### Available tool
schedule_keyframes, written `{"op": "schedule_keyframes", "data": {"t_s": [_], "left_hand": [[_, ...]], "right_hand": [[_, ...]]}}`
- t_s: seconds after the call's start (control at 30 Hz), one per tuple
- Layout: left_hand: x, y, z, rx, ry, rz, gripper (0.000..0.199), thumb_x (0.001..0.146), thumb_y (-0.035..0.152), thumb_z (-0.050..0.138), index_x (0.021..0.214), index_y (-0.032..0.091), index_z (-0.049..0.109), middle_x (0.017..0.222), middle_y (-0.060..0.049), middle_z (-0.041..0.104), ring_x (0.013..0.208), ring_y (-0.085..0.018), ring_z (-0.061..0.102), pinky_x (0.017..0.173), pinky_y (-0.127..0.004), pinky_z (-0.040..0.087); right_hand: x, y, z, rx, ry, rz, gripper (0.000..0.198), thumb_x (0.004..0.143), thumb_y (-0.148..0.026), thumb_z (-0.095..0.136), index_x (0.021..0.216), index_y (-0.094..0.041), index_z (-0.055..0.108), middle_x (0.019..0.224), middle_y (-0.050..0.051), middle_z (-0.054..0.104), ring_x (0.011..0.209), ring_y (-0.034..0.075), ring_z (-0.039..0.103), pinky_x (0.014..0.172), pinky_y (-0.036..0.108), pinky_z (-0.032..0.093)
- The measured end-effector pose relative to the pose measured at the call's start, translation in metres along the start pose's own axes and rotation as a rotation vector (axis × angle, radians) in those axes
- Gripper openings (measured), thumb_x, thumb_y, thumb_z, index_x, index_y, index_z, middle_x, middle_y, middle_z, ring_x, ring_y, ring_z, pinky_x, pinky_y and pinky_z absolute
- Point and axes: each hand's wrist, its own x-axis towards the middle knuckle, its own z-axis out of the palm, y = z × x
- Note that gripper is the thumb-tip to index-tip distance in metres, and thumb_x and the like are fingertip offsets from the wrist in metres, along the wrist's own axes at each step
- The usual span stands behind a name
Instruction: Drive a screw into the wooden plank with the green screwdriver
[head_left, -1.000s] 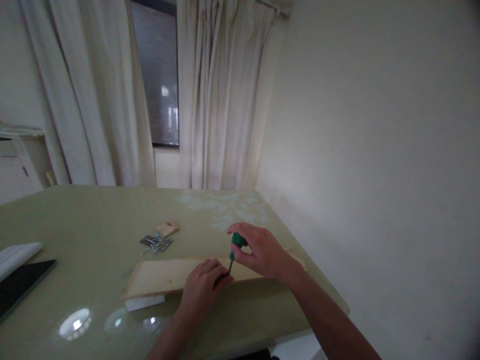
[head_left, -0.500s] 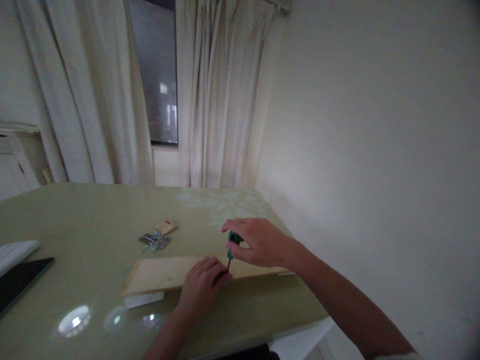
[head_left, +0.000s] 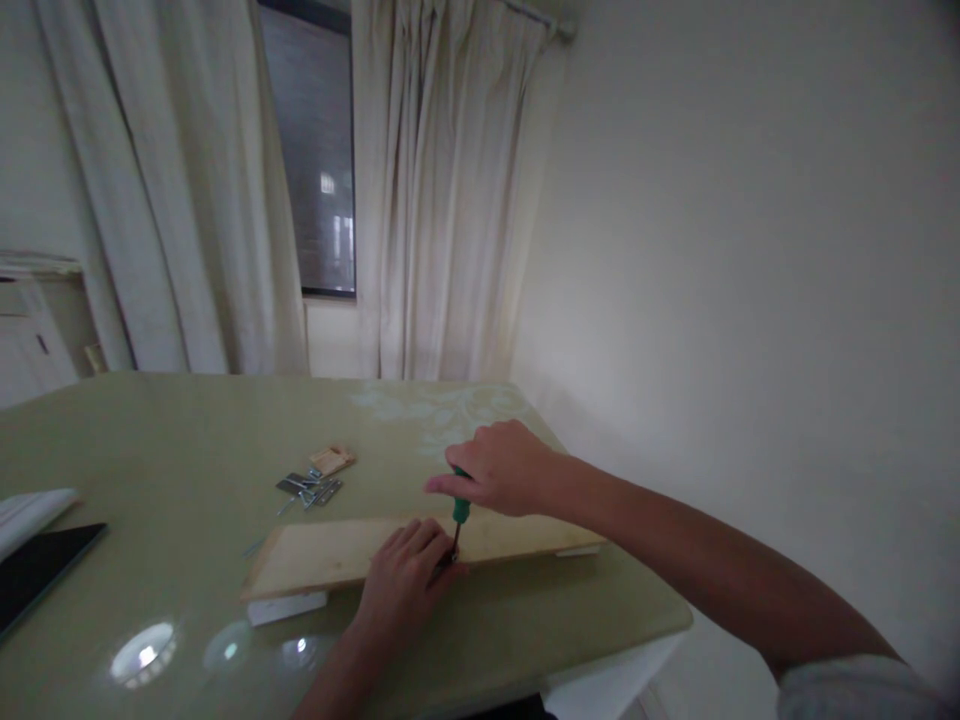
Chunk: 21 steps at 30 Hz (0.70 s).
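Observation:
My right hand point(head_left: 499, 468) is wrapped round the green handle of a screwdriver point(head_left: 460, 512), with the thumb pointing left. The screwdriver stands nearly upright, its thin shaft reaching down to the near edge of a pale wooden board point(head_left: 322, 552). At its tip is a small dark metal piece point(head_left: 448, 558), mostly covered by fingers; its kind cannot be made out. My left hand point(head_left: 409, 570) is closed over the board's near edge, fingers on top, pinching that metal piece against it. White blocks point(head_left: 287, 607) support the board from below.
Behind the board lie several metal plates and screws point(head_left: 309, 490) beside a small wooden piece point(head_left: 331, 460). A dark flat panel point(head_left: 45, 570) and a white object point(head_left: 34, 515) lie at the left of the green table point(head_left: 187, 430). A wall point(head_left: 750, 300) runs along the right.
My right hand has turned round the screwdriver handle, its wrist rising and its fingers closing over the top. The left hand and the board stay in place.

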Motion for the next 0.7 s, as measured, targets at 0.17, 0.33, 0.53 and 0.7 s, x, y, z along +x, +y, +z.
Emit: {"op": "schedule_keyframes", "data": {"t_s": [0.17,0.33,0.53,0.7], "left_hand": [[-0.002,0.000,0.004,0.025,0.038,0.010,0.017,0.096,0.039,0.074,0.092,0.025,0.066,0.091,-0.001,0.068,0.086,-0.022,0.061,0.078,-0.036,0.044],[-0.002,0.000,0.005,0.069,0.042,0.021,0.018,0.096,0.039,0.074,0.092,0.024,0.065,0.092,-0.001,0.068,0.086,-0.023,0.060,0.079,-0.037,0.043],[-0.005,-0.003,0.011,0.108,0.077,0.036,0.016,0.099,0.040,0.069,0.095,0.025,0.066,0.096,-0.002,0.069,0.087,-0.023,0.061,0.079,-0.037,0.044],[-0.005,0.000,0.008,0.129,0.075,0.032,0.016,0.098,0.039,0.070,0.096,0.024,0.065,0.099,-0.003,0.069,0.090,-0.024,0.061,0.080,-0.037,0.045]], "right_hand": [[0.001,0.006,-0.006,0.099,-0.075,-0.188,0.044,0.095,-0.034,0.063,0.139,-0.029,0.063,0.115,0.007,0.079,0.093,0.025,0.073,0.065,0.030,0.042],[0.004,0.005,-0.002,-0.056,-0.085,0.029,0.054,0.101,-0.064,0.053,0.119,-0.018,0.074,0.096,0.016,0.080,0.085,0.031,0.074,0.066,0.034,0.046],[0.001,0.002,-0.003,0.042,-0.083,-0.231,0.040,0.100,-0.035,0.061,0.139,-0.026,0.063,0.115,0.010,0.078,0.097,0.027,0.074,0.071,0.032,0.048],[0.004,0.001,0.002,0.040,-0.018,-0.125,0.061,0.095,-0.056,0.067,0.146,-0.025,0.056,0.113,0.012,0.078,0.096,0.030,0.074,0.071,0.034,0.049]]}}
